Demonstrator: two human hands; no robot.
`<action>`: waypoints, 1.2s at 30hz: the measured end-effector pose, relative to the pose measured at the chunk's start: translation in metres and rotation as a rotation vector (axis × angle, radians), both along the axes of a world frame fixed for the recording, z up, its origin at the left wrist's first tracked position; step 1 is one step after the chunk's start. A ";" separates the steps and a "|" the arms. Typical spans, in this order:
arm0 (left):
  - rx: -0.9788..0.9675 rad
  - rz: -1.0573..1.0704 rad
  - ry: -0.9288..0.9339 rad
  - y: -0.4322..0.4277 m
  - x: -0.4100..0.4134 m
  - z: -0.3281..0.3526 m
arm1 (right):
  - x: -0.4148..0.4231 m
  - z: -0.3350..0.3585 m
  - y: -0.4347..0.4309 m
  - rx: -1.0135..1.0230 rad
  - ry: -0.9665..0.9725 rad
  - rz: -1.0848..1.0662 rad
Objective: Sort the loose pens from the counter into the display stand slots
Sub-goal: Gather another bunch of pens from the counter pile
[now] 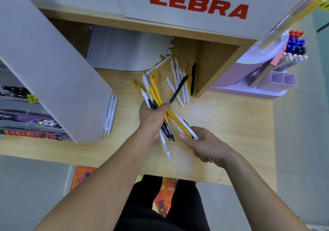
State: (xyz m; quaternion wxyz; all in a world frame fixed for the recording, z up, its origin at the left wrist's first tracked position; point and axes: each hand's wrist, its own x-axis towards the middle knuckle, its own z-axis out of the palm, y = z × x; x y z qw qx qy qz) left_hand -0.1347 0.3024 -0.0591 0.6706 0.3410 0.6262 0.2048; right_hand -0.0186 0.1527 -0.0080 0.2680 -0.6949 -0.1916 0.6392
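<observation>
A bundle of pens point(154, 91) is gripped in the left hand point(153, 118) above the counter point(231, 124); the right hand point(206, 145) pinches a few more pens point(187, 128). Many loose pens point(178, 81) remain ungathered, and the display stand point(283, 79) shows empty slots, so sorting seems barely begun.

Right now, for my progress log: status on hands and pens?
Left hand grips mixed pen bundle. Right hand grips a white pen. More loose pens on counter.
</observation>
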 end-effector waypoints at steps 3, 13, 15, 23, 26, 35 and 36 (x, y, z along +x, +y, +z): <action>0.016 -0.003 0.032 0.003 -0.007 0.001 | 0.013 0.007 -0.018 -0.110 -0.105 0.033; -0.079 -0.047 -0.008 -0.033 0.001 0.025 | -0.023 0.016 0.009 0.129 -0.159 -0.183; -0.055 -0.029 -0.040 -0.029 0.008 0.033 | -0.028 0.018 0.010 0.203 -0.202 -0.192; -0.125 0.020 -0.097 -0.043 0.010 0.046 | -0.029 0.025 0.020 0.311 -0.381 -0.103; -0.075 0.013 -0.074 -0.038 0.002 0.047 | -0.031 0.028 0.011 0.278 -0.223 -0.177; 0.008 -0.021 -0.009 -0.056 -0.036 0.066 | -0.042 0.051 -0.009 0.177 -0.080 -0.353; 0.002 0.002 -0.017 -0.064 -0.041 0.069 | -0.043 0.055 -0.013 0.190 -0.091 -0.320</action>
